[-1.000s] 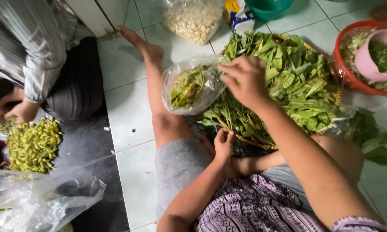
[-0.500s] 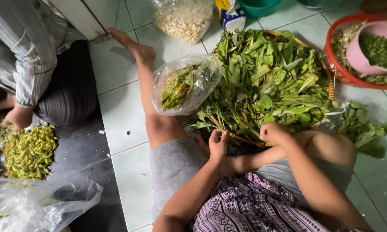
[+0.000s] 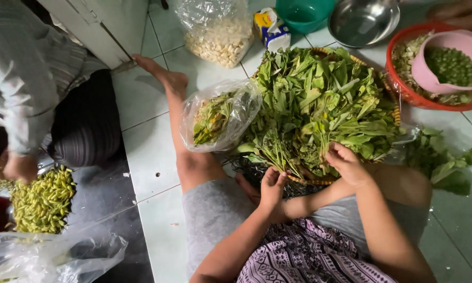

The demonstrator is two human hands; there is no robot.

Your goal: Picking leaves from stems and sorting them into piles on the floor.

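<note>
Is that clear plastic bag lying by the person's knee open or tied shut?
Open. The clear plastic bag has its mouth gaping toward the woven basket of leafy green stems, with picked greens visible inside. No knot shows.

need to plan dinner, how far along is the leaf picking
Done so far: a clear bag beside the leg holds some picked greens. In hand: both the left hand and right hand work stems at the near edge of the leafy pile. Left: the basket remains heaped, so most is untouched.

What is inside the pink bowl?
The round pink plastic bowl holds small green peas or beans. It sits inside the red plastic basin on pale scraps. Its bottom is hidden under them.
</note>
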